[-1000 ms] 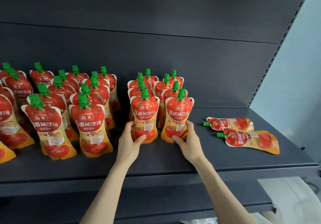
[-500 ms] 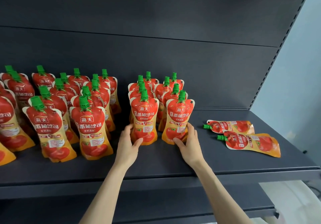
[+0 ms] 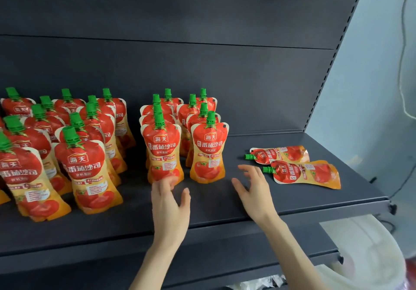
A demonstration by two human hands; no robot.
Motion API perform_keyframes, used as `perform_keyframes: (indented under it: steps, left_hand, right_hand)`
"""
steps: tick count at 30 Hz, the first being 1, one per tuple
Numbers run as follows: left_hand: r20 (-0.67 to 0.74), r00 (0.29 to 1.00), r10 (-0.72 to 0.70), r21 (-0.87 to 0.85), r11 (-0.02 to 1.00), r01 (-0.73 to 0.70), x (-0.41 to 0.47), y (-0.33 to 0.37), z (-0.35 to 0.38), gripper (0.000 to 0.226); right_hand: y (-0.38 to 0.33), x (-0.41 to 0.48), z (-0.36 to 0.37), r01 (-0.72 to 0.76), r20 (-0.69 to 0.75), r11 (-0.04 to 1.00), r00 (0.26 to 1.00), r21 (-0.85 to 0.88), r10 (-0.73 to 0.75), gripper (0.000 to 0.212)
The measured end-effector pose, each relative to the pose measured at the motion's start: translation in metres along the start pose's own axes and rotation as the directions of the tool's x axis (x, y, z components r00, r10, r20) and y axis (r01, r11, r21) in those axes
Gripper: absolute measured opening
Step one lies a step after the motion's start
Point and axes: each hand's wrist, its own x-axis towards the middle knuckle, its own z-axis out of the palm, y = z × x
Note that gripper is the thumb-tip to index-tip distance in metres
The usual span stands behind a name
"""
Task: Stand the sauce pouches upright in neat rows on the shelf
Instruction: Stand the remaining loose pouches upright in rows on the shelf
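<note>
L hand and R hand are held open w/ fingers spread wide, nothing gripped, at lower centre above the shelf; upright pouches are stood at centre-left, two lying pouches at right.

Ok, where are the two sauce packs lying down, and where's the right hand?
Far lying pouch (image 3: 282, 154): head view, on its printed front, near the middle.
Near lying pouch (image 3: 308, 174): head view, on its yellow middle part.
Right hand (image 3: 254, 190): head view, on the palm, open and touching nothing.
</note>
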Motion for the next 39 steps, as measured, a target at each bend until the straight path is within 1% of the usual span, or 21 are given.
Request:
perform_keyframes:
  steps: [2,4,6,8,10,12,13,15,16,18,20,23,25,27,28,31,32,34,36,39]
  left_hand:
    - [0.041,0.997,0.066,-0.061,0.996,-0.063,-0.005,0.016,0.019,0.023]
    - [0.089,0.989,0.115,-0.119,0.987,-0.104,-0.009,0.033,0.039,0.020]
    - [0.149,0.979,0.138,-0.153,0.982,-0.114,-0.011,0.049,0.066,0.020]
    - [0.212,0.970,0.123,-0.147,0.985,-0.093,-0.012,0.064,0.100,0.016]
    - [0.267,0.960,0.083,-0.111,0.992,-0.055,-0.013,0.076,0.134,0.018]
    - [0.305,0.952,0.035,-0.050,0.999,-0.021,-0.012,0.088,0.165,0.029]
    - [0.322,0.947,0.012,0.007,1.000,-0.015,-0.012,0.093,0.179,0.036]
    - [0.348,0.936,-0.052,0.166,0.986,-0.007,-0.010,0.104,0.204,0.050]
    - [0.348,0.934,-0.085,0.242,0.970,-0.002,-0.010,0.110,0.213,0.057]
    - [0.299,0.946,-0.125,0.347,0.938,0.014,-0.012,0.116,0.224,0.066]
    - [0.264,0.952,-0.156,0.411,0.911,0.035,-0.013,0.118,0.225,0.070]
    - [0.259,0.940,-0.224,0.413,0.905,0.102,-0.007,0.114,0.215,0.068]
    - [0.253,0.934,-0.252,0.397,0.908,0.137,-0.002,0.112,0.209,0.066]
    - [0.214,0.944,-0.252,0.375,0.913,0.159,-0.001,0.109,0.206,0.068]
    - [0.183,0.950,-0.252,0.370,0.913,0.171,-0.002,0.109,0.207,0.071]
    - [0.090,0.962,-0.259,0.424,0.884,0.199,-0.009,0.112,0.215,0.083]
    - [0.074,0.963,-0.257,0.471,0.861,0.194,-0.011,0.112,0.219,0.089]
    - [0.061,0.968,-0.243,0.534,0.828,0.174,-0.012,0.112,0.224,0.098]
    - [0.045,0.963,-0.264,0.492,0.845,0.209,-0.008,0.112,0.223,0.094]
    - [0.037,0.960,-0.279,0.336,0.908,0.251,-0.007,0.112,0.220,0.093]
  right_hand:
    - [0.010,0.003,-0.021,0.013,-0.039,1.000,0.999,-0.018,-0.014,0.029]
    - [0.020,0.010,-0.042,0.020,-0.081,0.999,0.996,-0.037,-0.023,0.022]
    - [0.035,0.020,-0.066,0.017,-0.118,0.998,0.993,-0.054,-0.023,0.017]
    - [0.056,0.030,-0.090,0.001,-0.132,0.997,0.991,-0.080,-0.011,0.014]
    - [0.078,0.041,-0.112,-0.021,-0.115,0.988,0.993,-0.151,0.004,0.018]
    - [0.100,0.051,-0.132,-0.044,-0.081,0.954,0.997,-0.295,0.021,0.022]
    - [0.110,0.056,-0.140,-0.032,-0.063,0.933,0.998,-0.359,0.010,0.021]
    - [0.125,0.065,-0.155,0.017,0.004,0.907,1.000,-0.421,-0.017,0.019]
    - [0.131,0.069,-0.161,0.040,0.042,0.897,0.999,-0.439,-0.023,0.020]
    - [0.136,0.077,-0.169,0.090,0.101,0.885,0.994,-0.457,-0.049,0.022]
    - [0.136,0.084,-0.172,0.149,0.156,0.896,0.984,-0.418,-0.090,0.020]
    - [0.136,0.091,-0.171,0.181,0.191,0.950,0.972,-0.255,-0.134,0.015]
    - [0.137,0.100,-0.168,0.200,0.165,0.955,0.972,-0.219,-0.166,0.019]
    - [0.138,0.113,-0.164,0.233,0.172,0.936,0.966,-0.264,-0.192,0.029]
    - [0.138,0.121,-0.162,0.238,0.218,0.925,0.960,-0.296,-0.177,0.039]
    - [0.137,0.138,-0.154,0.196,0.382,0.911,0.923,-0.362,-0.047,0.072]
    - [0.137,0.141,-0.151,0.185,0.401,0.905,0.916,-0.384,-0.017,0.077]
    - [0.138,0.141,-0.148,0.176,0.385,0.878,0.923,-0.444,0.010,0.080]
    - [0.138,0.140,-0.147,0.164,0.352,0.850,0.936,-0.501,0.027,0.078]
    - [0.139,0.139,-0.147,0.152,0.330,0.853,0.943,-0.499,0.025,0.066]
